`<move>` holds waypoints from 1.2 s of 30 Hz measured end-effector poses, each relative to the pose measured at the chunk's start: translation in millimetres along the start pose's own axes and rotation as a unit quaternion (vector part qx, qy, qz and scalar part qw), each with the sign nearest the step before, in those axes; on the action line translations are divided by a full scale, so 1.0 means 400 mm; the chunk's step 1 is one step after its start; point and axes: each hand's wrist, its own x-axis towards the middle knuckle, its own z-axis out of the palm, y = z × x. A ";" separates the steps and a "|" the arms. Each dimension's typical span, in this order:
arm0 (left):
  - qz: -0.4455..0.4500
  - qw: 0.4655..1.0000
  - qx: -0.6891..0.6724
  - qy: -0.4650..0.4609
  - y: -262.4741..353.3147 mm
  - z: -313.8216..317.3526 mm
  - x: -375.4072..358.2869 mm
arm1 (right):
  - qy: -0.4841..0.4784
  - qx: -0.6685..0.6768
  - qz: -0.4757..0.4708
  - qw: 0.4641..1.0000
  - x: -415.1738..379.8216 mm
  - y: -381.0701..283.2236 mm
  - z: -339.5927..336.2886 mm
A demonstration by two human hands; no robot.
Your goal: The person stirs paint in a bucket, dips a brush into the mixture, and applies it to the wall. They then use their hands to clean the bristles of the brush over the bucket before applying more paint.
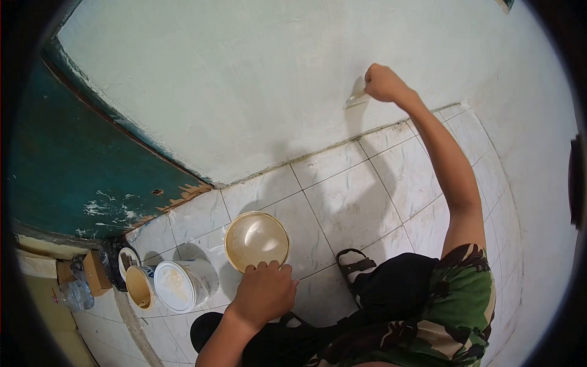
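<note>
My right hand (384,82) is raised against the pale wall (244,79) and is shut on a putty knife (356,98), whose blade lies flat on the wall just above the floor joint. My left hand (264,292) is low in front of me and grips the near rim of a round cream bowl (257,240) that holds a little whitish paste. The bowl hangs over the white floor tiles (342,196).
A white bucket (178,284) and a smaller tan cup (139,286) lie tipped on the tiles at the left, next to a lid (127,257). A dark teal door (79,159) stands at the left. My sandalled foot (354,264) is beneath me.
</note>
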 end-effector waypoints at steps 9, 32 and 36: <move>-0.005 1.000 -0.002 -0.008 -0.006 0.002 0.004 | 0.109 0.030 -0.007 0.994 -0.183 -0.102 -0.266; -0.015 0.999 -0.013 -0.030 -0.002 -0.001 0.017 | -0.054 0.754 0.362 0.546 -0.116 -0.011 0.299; -0.012 1.000 -0.010 -0.021 0.001 0.002 0.017 | -0.080 0.710 0.267 0.647 -0.112 -0.079 0.135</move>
